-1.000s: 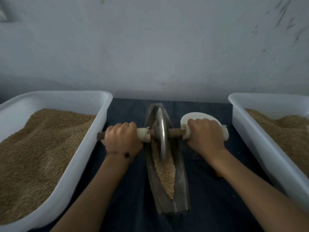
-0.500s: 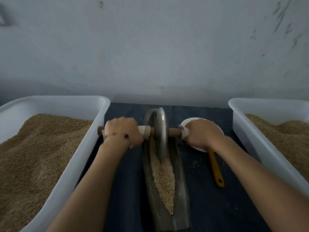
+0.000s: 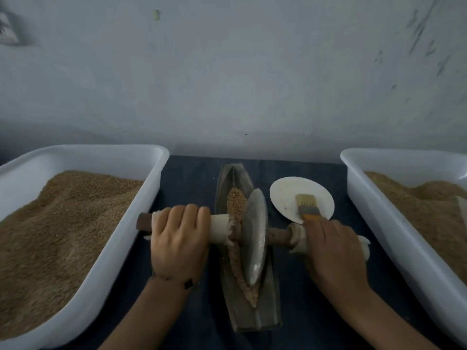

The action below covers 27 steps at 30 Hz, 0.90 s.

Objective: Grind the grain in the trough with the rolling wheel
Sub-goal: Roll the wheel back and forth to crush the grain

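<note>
Metal rolling wheel (image 3: pixel 255 238) sits in the dark boat-shaped trough (image 3: pixel 249 314) at mid-length, tilted, with grain (image 3: pixel 236 203) heaped beyond it and a thin line along the groove nearer us. Our left hand (image 3: pixel 178 241) has its fingers curled over the white-wrapped axle handle (image 3: pixel 219 228); our right hand (image 3: pixel 331 248) is wrapped round the other end. White plate (image 3: pixel 285 193) with a brush (image 3: pixel 307 207) lies just right of the trough, and white tubs (image 3: pixel 106 251) of grain flank us on the dark cloth (image 3: pixel 192 178).
</note>
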Motion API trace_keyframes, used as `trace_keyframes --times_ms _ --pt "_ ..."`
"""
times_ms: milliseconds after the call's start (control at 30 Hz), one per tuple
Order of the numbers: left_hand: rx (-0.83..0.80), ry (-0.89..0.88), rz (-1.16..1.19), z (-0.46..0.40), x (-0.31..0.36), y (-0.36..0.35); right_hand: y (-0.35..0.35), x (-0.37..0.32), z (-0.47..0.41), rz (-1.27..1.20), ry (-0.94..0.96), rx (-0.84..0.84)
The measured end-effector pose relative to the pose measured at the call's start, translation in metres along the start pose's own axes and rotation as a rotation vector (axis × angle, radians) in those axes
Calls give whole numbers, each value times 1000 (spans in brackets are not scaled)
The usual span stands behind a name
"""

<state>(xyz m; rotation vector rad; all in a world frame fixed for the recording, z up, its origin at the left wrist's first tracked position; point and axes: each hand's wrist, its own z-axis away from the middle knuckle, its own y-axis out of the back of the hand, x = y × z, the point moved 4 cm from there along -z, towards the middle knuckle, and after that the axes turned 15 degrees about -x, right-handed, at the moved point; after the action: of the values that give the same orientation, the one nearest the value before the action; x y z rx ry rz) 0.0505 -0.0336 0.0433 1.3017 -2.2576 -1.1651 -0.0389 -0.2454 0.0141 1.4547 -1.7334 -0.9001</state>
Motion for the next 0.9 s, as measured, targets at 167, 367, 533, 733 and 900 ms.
trace_keyframes --times_ms 167,367,533,733,900 --pt "33 -3 16 -6 -6 -7 3 -3 -15 14 64 18" --pt "-691 251 12 -70 -33 -65 -34 15 -123 1 -48 -536" --pt "-804 271 75 -101 -36 -68 -46 22 -146 -84 -115 -694" --pt "-282 146 94 -17 -14 -21 -3 -8 -69 70 -13 -188" --pt "-147 -29 69 9 -6 8 15 -7 -1 12 -9 -40"
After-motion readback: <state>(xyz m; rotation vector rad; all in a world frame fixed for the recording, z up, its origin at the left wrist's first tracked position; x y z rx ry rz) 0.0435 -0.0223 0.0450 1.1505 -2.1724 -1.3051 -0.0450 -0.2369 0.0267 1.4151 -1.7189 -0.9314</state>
